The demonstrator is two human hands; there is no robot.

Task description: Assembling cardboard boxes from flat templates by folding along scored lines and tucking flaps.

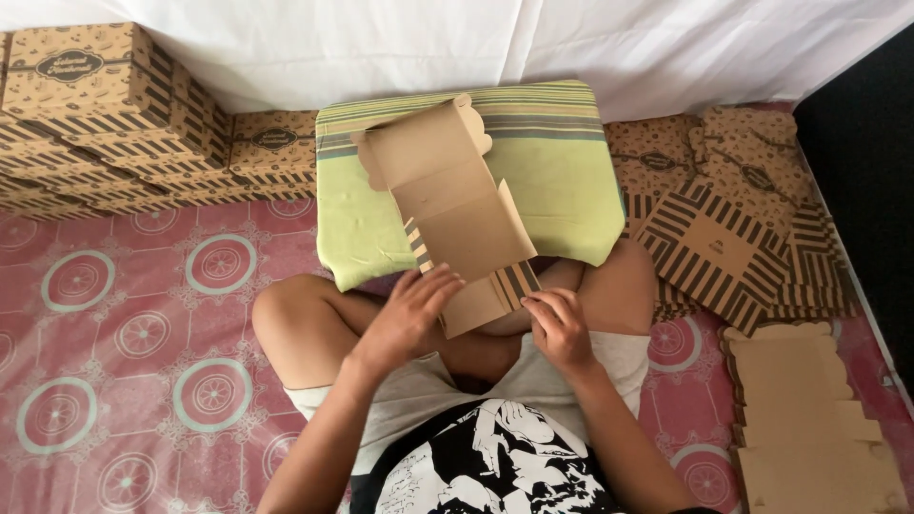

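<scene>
Two hands, left hand (405, 319) and right hand (559, 326), grip a half-folded cardboard box (457, 214), fingers clamped on its near edge (hiding it); finished boxes (114, 124) stack left, flat blanks (809, 419) right, cropped.

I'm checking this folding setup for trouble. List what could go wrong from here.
1. The cardboard blank lies half on the soft green cushion, so creases may fold crooked.
2. Both hands, left hand and right hand, grip only its near end; the far flaps could sag or tear.
</scene>
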